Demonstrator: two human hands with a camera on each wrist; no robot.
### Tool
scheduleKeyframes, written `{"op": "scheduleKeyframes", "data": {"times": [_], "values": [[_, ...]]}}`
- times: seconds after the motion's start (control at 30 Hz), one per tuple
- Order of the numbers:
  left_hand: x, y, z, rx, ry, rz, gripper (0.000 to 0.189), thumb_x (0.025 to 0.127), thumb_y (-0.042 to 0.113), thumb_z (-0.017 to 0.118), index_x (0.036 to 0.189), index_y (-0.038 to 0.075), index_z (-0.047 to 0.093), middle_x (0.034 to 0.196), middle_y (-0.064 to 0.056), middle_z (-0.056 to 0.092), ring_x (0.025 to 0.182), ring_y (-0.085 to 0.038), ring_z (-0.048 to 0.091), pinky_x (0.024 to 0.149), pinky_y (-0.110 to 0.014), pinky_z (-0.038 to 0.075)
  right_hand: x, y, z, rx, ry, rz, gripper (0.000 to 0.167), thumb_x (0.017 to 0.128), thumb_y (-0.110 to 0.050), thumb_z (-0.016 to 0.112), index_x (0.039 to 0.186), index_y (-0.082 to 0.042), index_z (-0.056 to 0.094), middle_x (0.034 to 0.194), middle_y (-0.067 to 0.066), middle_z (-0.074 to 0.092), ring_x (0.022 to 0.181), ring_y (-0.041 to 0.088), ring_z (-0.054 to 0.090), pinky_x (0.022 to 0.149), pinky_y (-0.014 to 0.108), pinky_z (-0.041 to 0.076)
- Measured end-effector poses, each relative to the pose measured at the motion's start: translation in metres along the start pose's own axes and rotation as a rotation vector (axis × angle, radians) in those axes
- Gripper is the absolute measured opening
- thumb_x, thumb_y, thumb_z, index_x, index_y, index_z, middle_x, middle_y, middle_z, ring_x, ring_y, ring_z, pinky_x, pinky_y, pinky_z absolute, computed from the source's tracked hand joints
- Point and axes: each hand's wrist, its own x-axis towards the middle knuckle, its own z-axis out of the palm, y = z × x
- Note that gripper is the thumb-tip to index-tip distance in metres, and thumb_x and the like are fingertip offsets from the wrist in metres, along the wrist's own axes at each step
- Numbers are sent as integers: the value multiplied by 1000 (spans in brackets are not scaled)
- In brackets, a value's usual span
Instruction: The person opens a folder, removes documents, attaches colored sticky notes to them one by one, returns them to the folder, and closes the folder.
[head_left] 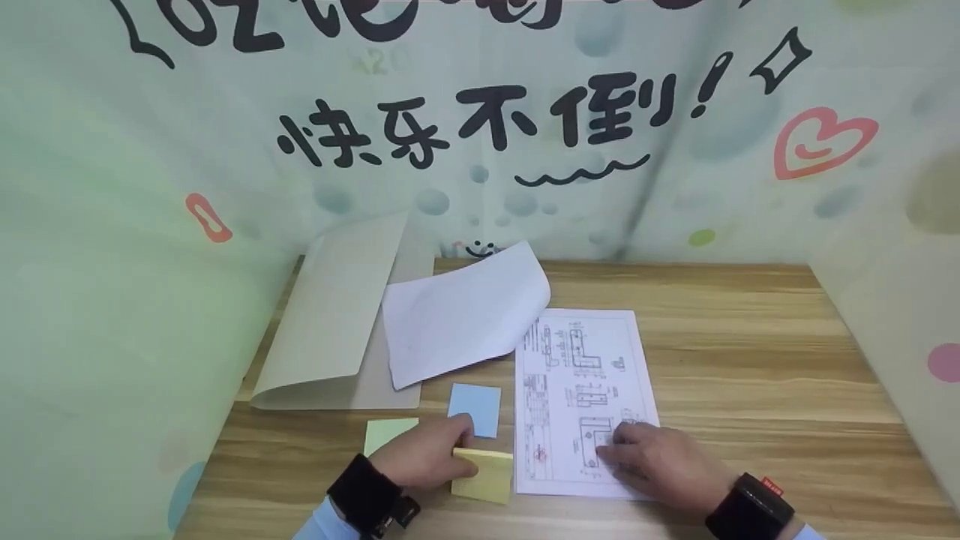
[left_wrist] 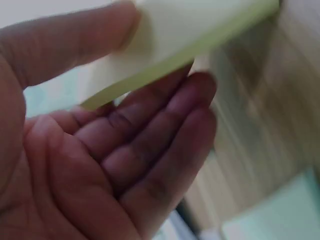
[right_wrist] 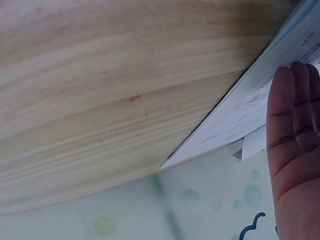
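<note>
My left hand (head_left: 425,455) pinches a yellow sticky note pad (head_left: 484,480) between thumb and fingers, tilted up near the table's front. The left wrist view shows the thumb on the face of the yellow pad (left_wrist: 170,40), with the fingers behind it. Just beyond that hand lies a blue sticky note pad (head_left: 480,405), and a green one (head_left: 386,431) is partly hidden by the hand. On the right, my right hand (head_left: 664,461) rests its fingers on a printed sheet of technical drawings (head_left: 555,405), near its lower right part.
A beige folder (head_left: 330,322) lies half folded at the back left. Beside it, a curled blank white sheet (head_left: 465,315) overlaps the folder and the corner of the drawing. Printed cloth walls (head_left: 480,210) enclose the wooden table (head_left: 750,375) at the back and sides.
</note>
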Motion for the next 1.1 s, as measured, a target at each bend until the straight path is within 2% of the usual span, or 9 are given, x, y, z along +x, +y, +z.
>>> {"op": "scheduleKeyframes", "data": {"times": [0.2, 0.33, 0.43, 0.53, 0.63, 0.77, 0.9, 0.97, 1.1], "values": [[9, 5, 5, -167, 40, 25, 16, 96, 25, 69, 104, 18, 56, 73, 7, 54, 58, -8, 45, 53, -25, 37, 3, -1, -2, -8, 44, -37, 21, 77, -15, 84, 96, -20, 77, 88, -11, 62, 76, 5, 57, 62, 21, 50], [19, 13, 12, -267, 87, -9, 18, 100, 26, 65, 113, 18, 57, 84, 3, 68, 66, -11, 53, 61, -27, 41, 10, -4, -8, -26, 42, -24, 15, 79, -16, 83, 92, -18, 76, 86, -10, 67, 75, 7, 62, 65, 25, 53], [27, 20, 17, -332, 113, -46, 21, 100, 26, 65, 117, 16, 56, 96, -2, 74, 76, -13, 59, 67, -29, 45, 19, -12, -14, -72, 91, -6, 16, 82, -23, 83, 96, -17, 76, 88, -8, 71, 78, 9, 66, 68, 28, 57], [34, 27, 23, -389, 125, -68, 22, 100, 26, 65, 117, 16, 56, 98, -4, 75, 77, -14, 62, 67, -30, 46, 32, -25, -18, -91, 184, -21, 23, 84, -31, 83, 100, -17, 75, 96, -7, 72, 86, 10, 69, 75, 30, 59], [40, 35, 28, -441, 119, -64, 21, 100, 27, 65, 117, 16, 56, 97, -2, 76, 78, -13, 63, 68, -28, 46, 44, -40, -20, -86, 229, -65, 33, 84, -41, 83, 105, -19, 72, 116, -4, 71, 105, 14, 69, 88, 34, 59], [46, 43, 34, -476, 110, -40, 23, 100, 28, 65, 118, 16, 56, 84, 2, 72, 68, -11, 59, 63, -26, 43, 55, -55, -16, -70, 183, -91, 52, 80, -51, 83, 118, -19, 68, 144, 1, 60, 129, 22, 60, 103, 42, 53], [48, 47, 39, -504, 109, -27, 24, 101, 29, 63, 120, 16, 56, 74, 4, 66, 60, -11, 54, 57, -25, 41, 58, -58, -11, -42, 134, -75, 59, 78, -51, 84, 124, -19, 65, 151, 0, 55, 133, 22, 57, 105, 42, 52], [49, 47, 41, -593, 84, -27, 23, 103, 27, 60, 122, 15, 55, 80, 2, 69, 65, -12, 61, 59, -26, 48, 58, -57, -10, -29, 123, -63, 56, 79, -51, 83, 121, -19, 65, 150, 0, 55, 130, 20, 59, 103, 41, 53], [48, 43, 43, -837, 17, -41, 22, 108, 21, 49, 127, 10, 53, 99, -8, 74, 82, -18, 73, 70, -32, 60, 58, -54, -11, 25, 103, -46, 51, 80, -49, 83, 117, -19, 65, 151, -1, 53, 130, 20, 59, 103, 40, 54]]}}
